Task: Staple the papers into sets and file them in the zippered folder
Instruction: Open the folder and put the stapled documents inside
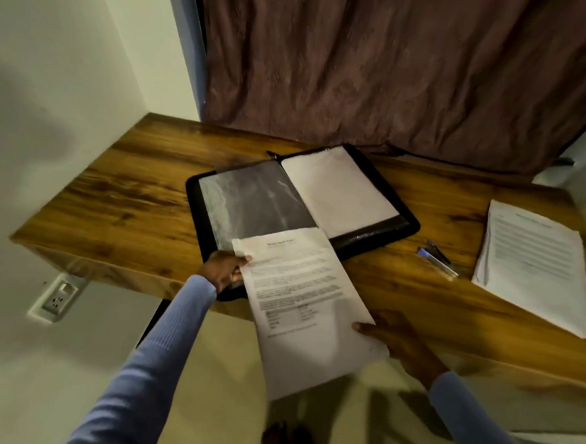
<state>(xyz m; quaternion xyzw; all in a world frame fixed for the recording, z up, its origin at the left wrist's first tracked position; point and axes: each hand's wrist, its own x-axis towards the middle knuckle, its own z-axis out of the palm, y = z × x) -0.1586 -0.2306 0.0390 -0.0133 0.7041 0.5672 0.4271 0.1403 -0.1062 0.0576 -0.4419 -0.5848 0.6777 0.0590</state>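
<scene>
On the wooden desk (122, 190) the zippered folder (409, 219) lies open, its clear sleeve (258, 199) on the left, with the unfiled stack of papers (536, 267) well apart at the right and the stapler (437, 257) between them. The paper set (307, 305) hangs over the near edge, the left hand (225, 271) pinching its upper left edge and the right hand (402, 341) gripping its lower right; this looks like the filing step, and next the top edge needs feeding squarely into the sleeve

Brown wood-grain desk top (142, 192), smooth, slight sheen. Black zippered folder (409, 218), glossy clear plastic sleeve (258, 199) inside. White printed paper sheets (300, 301), matt. Brown cloth curtain (396, 73), crinkled. Ribbed blue knit sleeve (159, 358).
</scene>
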